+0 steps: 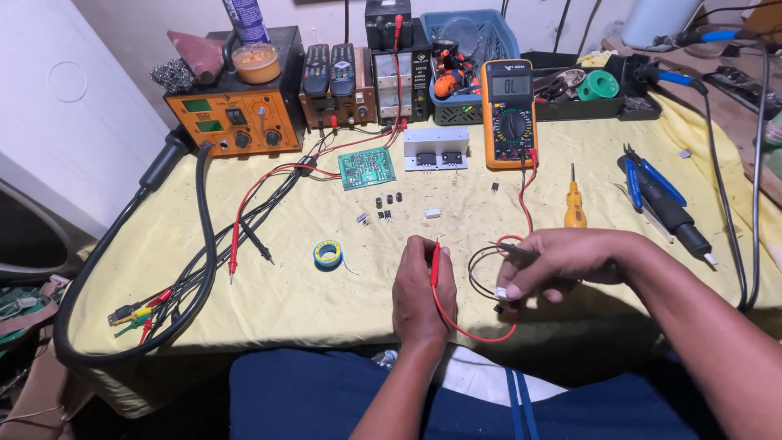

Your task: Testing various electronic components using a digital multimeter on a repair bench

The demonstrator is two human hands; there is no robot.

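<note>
My left hand (pixel 419 297) is closed around a red test probe (pixel 436 262), held upright near the front edge of the yellow cloth (pixel 326 301). My right hand (pixel 562 262) pinches a small white component (pixel 501 292) at its fingertips and also holds a black test probe (pixel 517 251) pointing left. Red and black leads run from the probes up to an orange-cased multimeter (pixel 507 114) standing at the back.
A green circuit board (pixel 366 169), a white heatsink block (pixel 437 149) and small loose parts (pixel 388 205) lie mid-table. A solder roll (pixel 328 254), a yellow screwdriver (pixel 574 205), blue pliers (pixel 648 179), a soldering iron (pixel 672 208), an orange station (pixel 235 114) and thick cables (pixel 195 269) surround them.
</note>
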